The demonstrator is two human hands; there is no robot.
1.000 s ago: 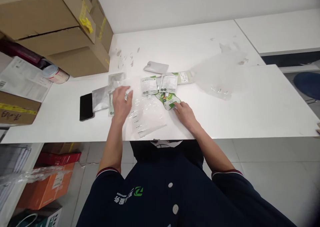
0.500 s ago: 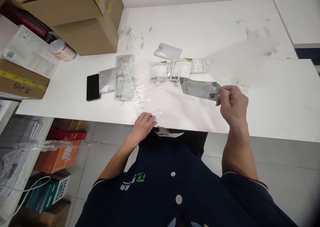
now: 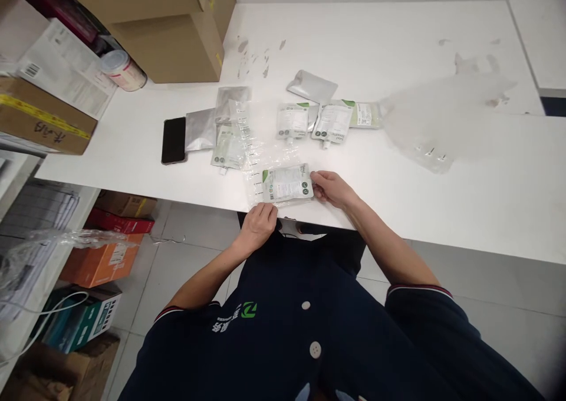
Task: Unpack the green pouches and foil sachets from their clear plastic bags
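Note:
My right hand (image 3: 332,189) grips a spouted pouch (image 3: 287,183) by its spout end. The pouch, pale with printed text and a green corner, lies sideways over a clear plastic packaging sheet (image 3: 253,153) that has a row of black marks. At the table's front edge my left hand (image 3: 260,224) has its fingers closed on the near edge of that sheet. Beyond it lie two more spouted pouches (image 3: 292,122) and a green labelled packet (image 3: 366,115). Another spouted pouch (image 3: 227,148) shows left of the sheet, partly beneath its edge.
A black phone (image 3: 174,140) lies beside silver pouches (image 3: 200,130). One more silver pouch (image 3: 312,86) is farther back. Crumpled translucent plastic (image 3: 442,124) covers part of the right side. Cardboard boxes (image 3: 172,47) and a round tub (image 3: 124,71) stand at the left back.
My right hand has brought the pouch left and nearer to me, down over the clear sheet. My left hand stays at the sheet's near edge. The view has shifted slightly.

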